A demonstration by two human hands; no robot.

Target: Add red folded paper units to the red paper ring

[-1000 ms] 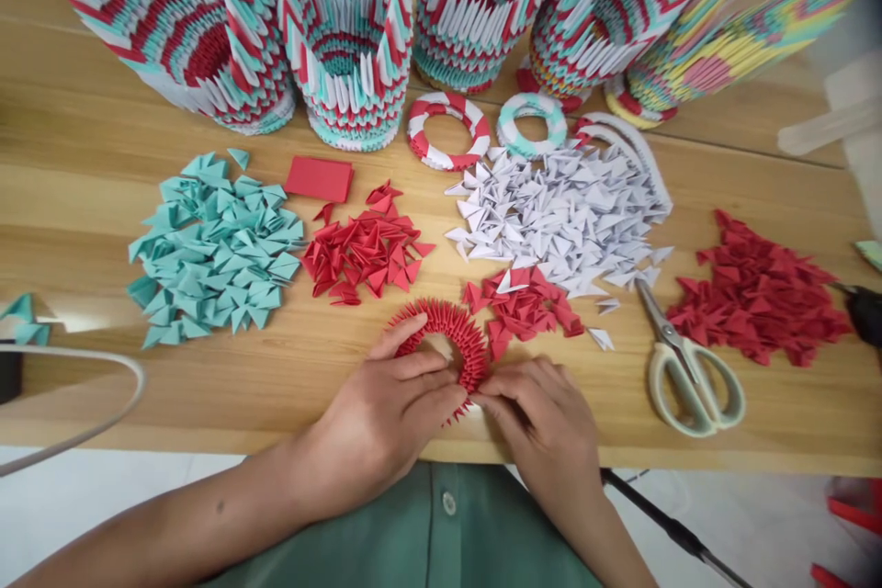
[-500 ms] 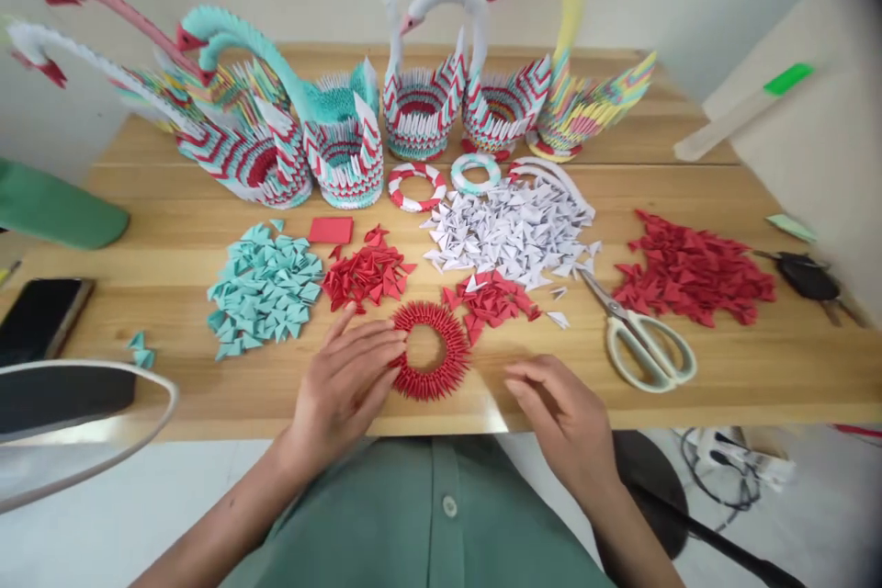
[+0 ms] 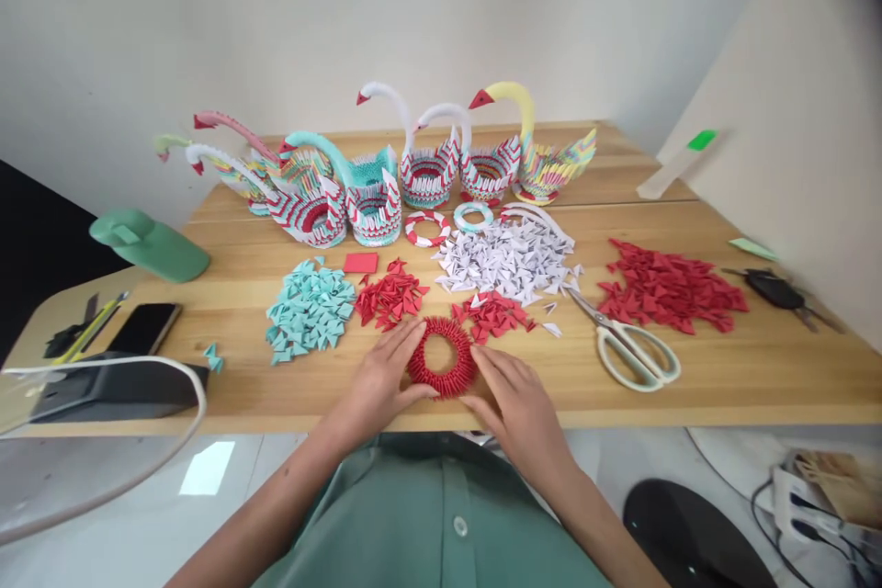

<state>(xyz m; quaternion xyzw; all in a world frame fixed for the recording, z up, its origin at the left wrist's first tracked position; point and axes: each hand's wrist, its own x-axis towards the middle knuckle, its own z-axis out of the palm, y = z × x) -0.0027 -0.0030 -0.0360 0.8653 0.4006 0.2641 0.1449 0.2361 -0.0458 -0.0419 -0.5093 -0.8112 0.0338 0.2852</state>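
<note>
A ring of red folded-paper pieces [image 3: 471, 366] lies on the wooden table near its front edge. My left hand [image 3: 382, 378] holds the ring's left side between thumb and fingers. On the opposite side, my right hand [image 3: 515, 393] grips the ring with its fingertips and thumb. Just behind the ring are two small heaps of red paper pieces, one to the left [image 3: 391, 294] and one to the right [image 3: 492, 316]. A larger heap of white pieces [image 3: 506, 257] lies beyond them, and turquoise pieces [image 3: 311, 308] are piled to the left.
Several paper swans [image 3: 372, 209] stand along the back. Scissors [image 3: 635, 354], a large red heap [image 3: 672, 285] and keys [image 3: 775, 288] are at the right. A green bottle [image 3: 150, 244], a phone [image 3: 143, 331] and a white cable [image 3: 197, 378] are at the left.
My right hand has moved left onto the ring, and my left hand has closed around its other side. The view has shifted, showing more wall and the left side of the table.
</note>
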